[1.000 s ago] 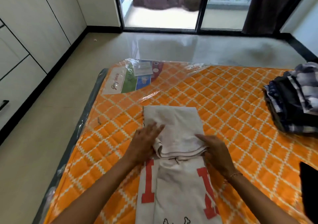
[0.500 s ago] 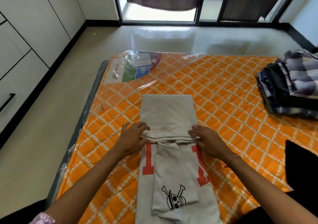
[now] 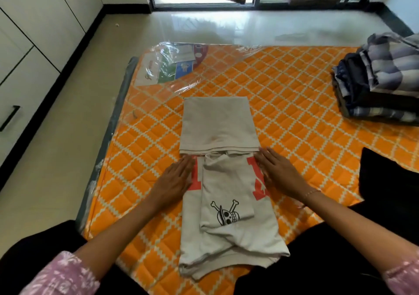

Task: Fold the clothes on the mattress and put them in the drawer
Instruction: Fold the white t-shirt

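Note:
A beige T-shirt (image 3: 218, 124) with red letters and a black skull print lies lengthwise on the orange quilted mattress (image 3: 294, 104). Its far end is folded back toward me, the hem lying across the middle. My left hand (image 3: 174, 181) lies flat on the shirt's left edge, just below that hem, fingers straight. My right hand (image 3: 275, 170) lies flat on the right edge, fingers straight, a thin bracelet at the wrist. Neither hand grips the cloth.
A stack of folded checked and dark clothes (image 3: 381, 77) sits at the mattress's right. A black garment (image 3: 390, 181) lies near right. White cabinet drawers with a black handle (image 3: 10, 118) line the left wall. Plastic wrap and a label (image 3: 172, 66) cover the far-left mattress corner.
The folded far end has been laid flat and smoothed. Both hands let go of the hem and slid back toward me, settling flat on the shirt's side edges.

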